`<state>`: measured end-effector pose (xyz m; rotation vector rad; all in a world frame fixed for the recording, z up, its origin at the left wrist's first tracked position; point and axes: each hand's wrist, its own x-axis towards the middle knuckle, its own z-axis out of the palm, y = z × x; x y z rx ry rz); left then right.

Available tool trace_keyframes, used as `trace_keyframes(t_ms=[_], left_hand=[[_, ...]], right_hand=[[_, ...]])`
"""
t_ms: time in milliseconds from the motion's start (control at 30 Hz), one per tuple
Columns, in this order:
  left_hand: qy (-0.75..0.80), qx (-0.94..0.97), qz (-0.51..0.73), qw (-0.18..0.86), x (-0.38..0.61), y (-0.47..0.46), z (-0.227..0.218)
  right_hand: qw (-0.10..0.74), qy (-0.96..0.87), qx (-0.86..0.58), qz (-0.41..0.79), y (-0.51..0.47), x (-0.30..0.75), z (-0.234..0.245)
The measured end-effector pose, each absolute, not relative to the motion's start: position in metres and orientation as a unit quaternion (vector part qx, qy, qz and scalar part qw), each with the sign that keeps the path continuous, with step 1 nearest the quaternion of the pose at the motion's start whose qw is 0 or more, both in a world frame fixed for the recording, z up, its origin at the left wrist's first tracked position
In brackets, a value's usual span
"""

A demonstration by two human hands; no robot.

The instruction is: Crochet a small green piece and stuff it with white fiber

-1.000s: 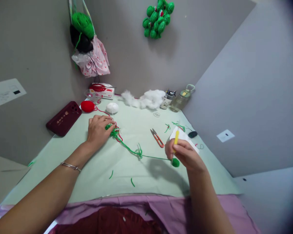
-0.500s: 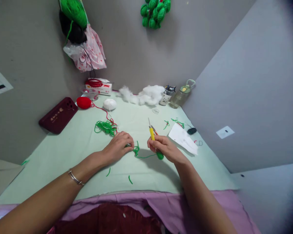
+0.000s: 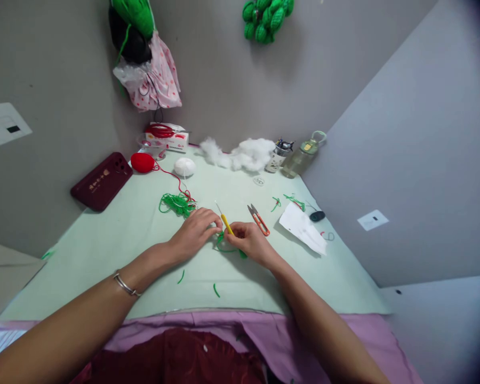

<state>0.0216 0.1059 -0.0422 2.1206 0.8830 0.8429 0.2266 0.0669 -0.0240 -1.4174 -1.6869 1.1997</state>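
My right hand [image 3: 248, 241] is closed around a crochet hook [image 3: 226, 224] with a yellow handle, its thin metal tip pointing up and left. Under that hand a small green crocheted piece [image 3: 242, 254] partly shows. My left hand [image 3: 202, 229] pinches green yarn [image 3: 221, 238] at its fingertips, right beside the right hand; the fingers hide part of it. A loose tangle of green yarn [image 3: 176, 204] lies just behind the left hand. Orange-handled thread snips [image 3: 259, 221] rest on the table beyond the right hand.
Red yarn [image 3: 143, 162], a white yarn ball [image 3: 184, 167] and a dark red phone [image 3: 102, 181] are at left. White stuffing [image 3: 244, 154], a pen cup [image 3: 278, 157] and a bottle [image 3: 304, 156] stand at the back. White paper [image 3: 303, 228] lies at right.
My right hand has moved left with the crochet hook and green piece, up to my left hand. The thread snips now show fully on the table. The view has shifted slightly.
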Motion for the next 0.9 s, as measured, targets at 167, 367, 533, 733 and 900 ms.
trace_keyframes(t_ms=[167, 367, 533, 733, 900], left_hand=[[0.359, 0.774, 0.336, 0.398, 0.019, 0.100, -0.039], [0.416, 0.689, 0.431, 0.407, 0.002, 0.117, -0.037], [0.458, 0.635, 0.498, 0.372, -0.011, 0.131, -0.034], [0.479, 0.679, 0.480, 0.280, -0.008, 0.128, -0.039], [0.423, 0.762, 0.425, 0.245, 0.006, 0.116, -0.046]], right_hand=[[0.362, -0.593, -0.543, 0.472, 0.069, 0.229, -0.019], [0.452, -0.518, -0.544, 0.481, 0.072, 0.249, -0.016], [0.483, -0.476, -0.532, 0.506, 0.070, 0.260, -0.010], [0.455, -0.484, -0.525, 0.533, 0.070, 0.258, -0.016], [0.428, -0.514, -0.530, 0.521, 0.074, 0.255, -0.025]])
